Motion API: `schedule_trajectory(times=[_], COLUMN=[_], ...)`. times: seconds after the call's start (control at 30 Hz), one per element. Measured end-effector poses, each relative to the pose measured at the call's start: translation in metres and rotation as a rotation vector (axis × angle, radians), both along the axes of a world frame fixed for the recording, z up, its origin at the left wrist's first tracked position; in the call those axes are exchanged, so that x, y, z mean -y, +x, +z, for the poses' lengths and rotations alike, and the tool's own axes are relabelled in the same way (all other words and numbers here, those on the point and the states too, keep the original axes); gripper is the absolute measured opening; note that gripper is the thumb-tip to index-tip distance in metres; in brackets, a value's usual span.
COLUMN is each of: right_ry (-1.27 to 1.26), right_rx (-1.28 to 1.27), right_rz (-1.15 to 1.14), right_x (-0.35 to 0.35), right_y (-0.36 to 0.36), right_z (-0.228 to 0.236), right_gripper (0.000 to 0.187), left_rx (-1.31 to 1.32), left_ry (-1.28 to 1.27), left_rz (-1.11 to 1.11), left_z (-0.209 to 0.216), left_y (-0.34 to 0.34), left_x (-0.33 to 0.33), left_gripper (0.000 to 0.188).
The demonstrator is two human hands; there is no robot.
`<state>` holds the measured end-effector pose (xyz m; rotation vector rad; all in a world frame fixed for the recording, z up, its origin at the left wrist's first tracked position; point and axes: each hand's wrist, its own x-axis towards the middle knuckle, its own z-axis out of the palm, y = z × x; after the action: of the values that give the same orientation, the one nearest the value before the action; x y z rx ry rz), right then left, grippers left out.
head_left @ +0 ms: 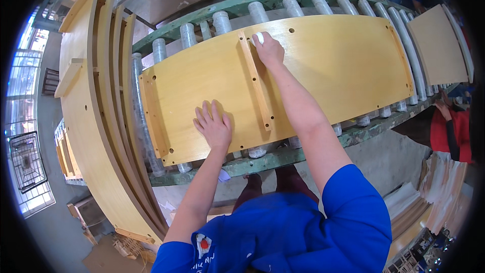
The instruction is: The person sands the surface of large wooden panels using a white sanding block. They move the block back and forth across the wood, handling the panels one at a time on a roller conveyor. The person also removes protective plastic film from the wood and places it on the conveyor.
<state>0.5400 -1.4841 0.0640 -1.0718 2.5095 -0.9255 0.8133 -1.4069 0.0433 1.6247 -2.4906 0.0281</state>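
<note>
A large yellow wooden panel [333, 60] with drilled holes lies across the conveyor rollers. Wooden strips run across it at the left end, the right end and the middle. My left hand [214, 127] rests flat on the panel left of the middle strip [257, 83], fingers spread, holding nothing. Near the far end of that strip, my right hand [270, 50] is closed around a small white thing [260, 37], pressed close to the panel's far edge. Most of the white thing is hidden by my fingers, so its kind cannot be made out.
Several similar panels [81, 111] stand on edge at the left. The green roller conveyor frame [283, 159] passes in front of me. At the right, a brown board [437, 45] lies on the rollers, and a person in red [449, 129] stands nearby. Stacked boards [429, 192] are at lower right.
</note>
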Motion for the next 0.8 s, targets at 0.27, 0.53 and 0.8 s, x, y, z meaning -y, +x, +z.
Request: schedule_trajectory(times=[0.27, 0.53, 0.8], right_ry=[-0.039, -0.069, -0.095], right_rx=[-0.002, 0.015, 0.079], right_rz=[0.035, 0.042, 0.094], right_x=[-0.052, -0.13, -0.197], right_y=[0.023, 0.053, 0.077], right_z=[-0.001, -0.004, -0.001], right_gripper=[0.043, 0.039, 0.035], left_rx=[0.008, -0.03, -0.03], left_ry=[-0.032, -0.028, -0.018], left_rz=[-0.001, 0.006, 0.005], left_z=[-0.003, -0.007, -0.008], left_y=[0.002, 0.002, 0.001], left_x=[0.0, 0.001, -0.001], left_gripper=[0.051, 0.05, 0.05])
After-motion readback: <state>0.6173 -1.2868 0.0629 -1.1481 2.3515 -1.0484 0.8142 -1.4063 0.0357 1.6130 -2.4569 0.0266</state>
